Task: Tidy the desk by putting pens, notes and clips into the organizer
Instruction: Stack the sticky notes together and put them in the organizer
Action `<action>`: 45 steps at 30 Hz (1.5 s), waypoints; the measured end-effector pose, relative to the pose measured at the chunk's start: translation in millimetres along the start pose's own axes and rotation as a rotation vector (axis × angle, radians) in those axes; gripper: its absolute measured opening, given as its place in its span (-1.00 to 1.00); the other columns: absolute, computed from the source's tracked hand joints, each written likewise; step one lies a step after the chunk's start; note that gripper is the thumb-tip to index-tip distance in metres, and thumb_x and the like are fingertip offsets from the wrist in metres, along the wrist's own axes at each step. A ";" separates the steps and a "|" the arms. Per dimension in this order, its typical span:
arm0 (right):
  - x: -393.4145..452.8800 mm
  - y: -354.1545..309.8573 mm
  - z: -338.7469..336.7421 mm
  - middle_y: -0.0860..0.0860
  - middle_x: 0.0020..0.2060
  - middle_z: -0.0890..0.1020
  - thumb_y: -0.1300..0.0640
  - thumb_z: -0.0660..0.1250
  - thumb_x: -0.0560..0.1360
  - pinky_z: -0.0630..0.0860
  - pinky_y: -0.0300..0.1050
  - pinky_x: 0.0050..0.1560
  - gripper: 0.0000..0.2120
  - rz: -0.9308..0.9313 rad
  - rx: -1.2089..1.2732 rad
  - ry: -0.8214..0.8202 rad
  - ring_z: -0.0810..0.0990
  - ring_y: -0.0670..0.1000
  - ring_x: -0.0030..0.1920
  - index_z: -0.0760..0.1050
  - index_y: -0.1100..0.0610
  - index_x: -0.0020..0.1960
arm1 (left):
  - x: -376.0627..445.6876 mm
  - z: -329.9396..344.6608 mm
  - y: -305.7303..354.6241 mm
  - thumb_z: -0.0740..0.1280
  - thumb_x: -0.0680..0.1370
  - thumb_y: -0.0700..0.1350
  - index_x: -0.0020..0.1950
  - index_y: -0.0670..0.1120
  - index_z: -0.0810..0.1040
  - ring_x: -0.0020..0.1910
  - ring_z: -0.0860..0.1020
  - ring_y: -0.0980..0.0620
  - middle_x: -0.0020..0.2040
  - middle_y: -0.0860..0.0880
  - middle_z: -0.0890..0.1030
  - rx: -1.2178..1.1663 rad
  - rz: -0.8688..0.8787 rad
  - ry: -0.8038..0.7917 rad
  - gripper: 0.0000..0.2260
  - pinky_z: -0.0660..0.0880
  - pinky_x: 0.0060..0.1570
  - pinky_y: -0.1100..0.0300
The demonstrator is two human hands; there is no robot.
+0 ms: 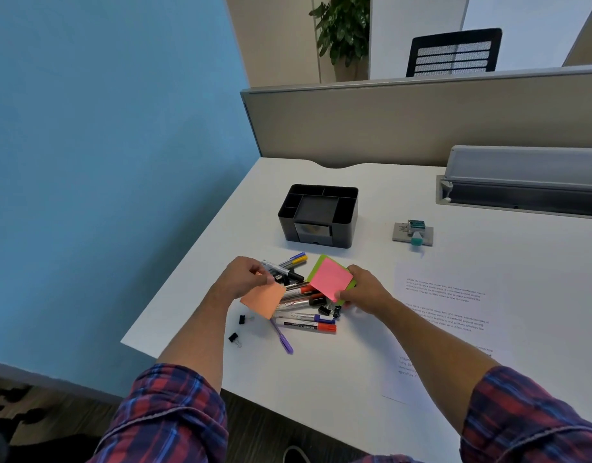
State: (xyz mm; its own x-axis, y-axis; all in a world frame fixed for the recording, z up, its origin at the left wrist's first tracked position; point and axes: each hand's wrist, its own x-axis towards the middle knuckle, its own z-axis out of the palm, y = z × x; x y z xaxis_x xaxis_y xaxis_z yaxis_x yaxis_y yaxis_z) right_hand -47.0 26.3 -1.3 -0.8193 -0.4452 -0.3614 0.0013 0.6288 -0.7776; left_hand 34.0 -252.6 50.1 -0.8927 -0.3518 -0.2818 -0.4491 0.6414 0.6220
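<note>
Black plastic compartmented organizer (318,215) looks unfilled; nearer it, left hand (246,277) pinches an orange sticky note (264,300), right hand (363,289) grips pink-and-green note pads (329,280), above scattered marker pens (301,305) and black binder clips (233,338).

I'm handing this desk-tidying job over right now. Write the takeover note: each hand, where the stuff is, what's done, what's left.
Left hand: pinches an orange sticky note over the pen pile.
Right hand: holds a pink sticky note stacked on a green one.
Organizer: beyond the pile, compartments look empty.
Pens and markers: heaped on the desk between the hands; a purple pen lies nearest.
Binder clips: two loose at the left, more by the right hand.
Done: nothing stored yet.
Left: notes, pens and clips all go in.
</note>
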 end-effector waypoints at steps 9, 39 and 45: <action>1.9 3.7 3.5 0.10 0.07 0.58 0.13 0.54 0.41 0.68 0.07 0.01 -0.54 -0.052 0.049 -0.004 0.64 0.14 0.01 0.46 0.09 0.25 | -2.2 26.3 25.0 0.55 0.47 -0.02 0.04 -0.08 0.60 -0.04 0.56 0.00 -0.01 -0.05 0.63 -0.435 -0.043 0.198 -0.75 0.44 -0.28 0.18; -2.8 5.3 -6.8 0.08 -0.18 0.68 0.25 0.57 0.40 0.50 -0.33 -0.35 -0.75 -0.125 0.421 -0.043 0.58 -0.04 -0.28 0.61 0.06 0.02 | 15.6 64.5 61.0 0.47 0.54 -0.13 -0.11 0.06 0.73 0.00 0.56 0.11 -0.05 0.14 0.67 -0.437 0.157 0.101 -0.91 0.50 -0.21 0.23; 0.8 7.4 -6.5 0.11 -0.21 0.68 0.28 0.48 0.46 0.50 -0.20 -0.28 -0.84 -0.099 0.431 -0.051 0.57 0.01 -0.28 0.62 0.09 -0.01 | 14.2 68.5 66.7 0.56 0.45 -0.06 -0.04 0.06 0.64 -0.09 0.58 0.09 -0.13 0.08 0.65 -0.335 0.208 0.208 -0.85 0.53 -0.21 0.20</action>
State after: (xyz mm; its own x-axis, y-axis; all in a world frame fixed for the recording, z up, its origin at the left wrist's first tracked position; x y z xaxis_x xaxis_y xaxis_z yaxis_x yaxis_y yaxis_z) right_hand -51.4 34.7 -4.0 -0.7979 -0.5280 -0.2908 0.1717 0.2633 -0.9493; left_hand -11.2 -168.1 37.6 -0.9207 -0.3901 0.0063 -0.1927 0.4687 0.8621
